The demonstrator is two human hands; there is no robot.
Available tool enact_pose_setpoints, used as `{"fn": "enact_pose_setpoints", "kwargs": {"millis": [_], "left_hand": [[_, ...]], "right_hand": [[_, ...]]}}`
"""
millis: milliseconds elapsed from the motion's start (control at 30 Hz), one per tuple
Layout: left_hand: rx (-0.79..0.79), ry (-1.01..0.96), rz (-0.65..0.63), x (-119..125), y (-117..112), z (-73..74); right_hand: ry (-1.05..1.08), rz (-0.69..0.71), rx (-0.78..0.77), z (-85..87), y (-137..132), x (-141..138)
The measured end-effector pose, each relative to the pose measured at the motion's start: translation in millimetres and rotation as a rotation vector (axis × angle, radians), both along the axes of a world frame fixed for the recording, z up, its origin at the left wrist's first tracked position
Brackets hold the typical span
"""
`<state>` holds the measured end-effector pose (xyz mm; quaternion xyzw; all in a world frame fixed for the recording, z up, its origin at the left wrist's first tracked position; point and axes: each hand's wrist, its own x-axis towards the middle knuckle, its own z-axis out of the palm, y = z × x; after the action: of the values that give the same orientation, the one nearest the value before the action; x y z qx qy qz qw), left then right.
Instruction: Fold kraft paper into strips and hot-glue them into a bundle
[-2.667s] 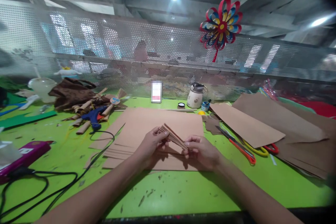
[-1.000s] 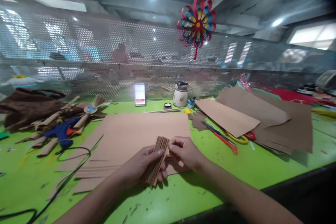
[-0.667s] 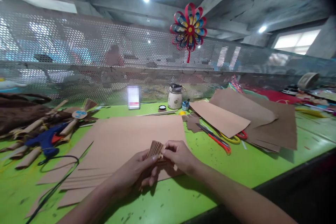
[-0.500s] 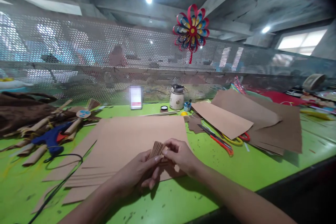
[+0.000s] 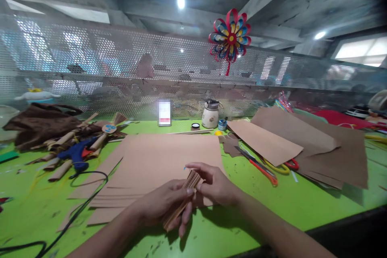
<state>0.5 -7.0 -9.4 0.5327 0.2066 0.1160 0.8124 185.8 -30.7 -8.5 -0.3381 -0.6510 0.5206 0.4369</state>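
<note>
My left hand (image 5: 166, 201) is closed around a narrow stack of accordion-folded brown paper (image 5: 192, 178), thumb on top and fingers underneath. The pleats are pressed together, and the strip slants from lower left to upper right. At its upper end, my right hand (image 5: 216, 183) has index finger and thumb spread, the thumb close to or touching the paper's side. A tiny blue spot shows by the right index fingertip; I cannot tell what it is. Beneath both hands lie large brown kraft paper sheets (image 5: 169, 151), with cut strips toward the near left.
Left are a blue glue gun (image 5: 77, 154) with a black cord, rolled-paper pieces (image 5: 60, 170) and a brown cloth (image 5: 39, 125). Orange-handled scissors (image 5: 263, 172), yellow-handled scissors (image 5: 279, 168) and more brown paper (image 5: 344, 157) lie right. A bottle (image 5: 210, 116) and lit phone (image 5: 165, 113) stand behind.
My right fingers have spread from a pinch at the pleated paper. The paper has tilted, showing more of its length below my left hand. The whole view has shifted slightly leftward.
</note>
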Motion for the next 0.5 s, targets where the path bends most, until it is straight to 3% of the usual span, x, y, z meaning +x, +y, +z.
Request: {"fn": "enact_pose_setpoints", "kwargs": {"millis": [233, 400, 467, 500], "left_hand": [[-0.075, 0.000, -0.120, -5, 0, 4.9], [-0.066, 0.045, -0.112, -4, -7, 5.6], [0.023, 0.089, -0.152, -3, -7, 5.3], [0.082, 0.089, -0.102, -3, -5, 5.2]], "right_hand": [[-0.113, 0.049, 0.258, 17.2, -9, 4], [-0.234, 0.016, 0.204, 21.8, -16, 5], [-0.285, -0.008, 0.230, 21.2, -14, 8], [-0.301, -0.014, 0.248, 20.7, -11, 11]]}}
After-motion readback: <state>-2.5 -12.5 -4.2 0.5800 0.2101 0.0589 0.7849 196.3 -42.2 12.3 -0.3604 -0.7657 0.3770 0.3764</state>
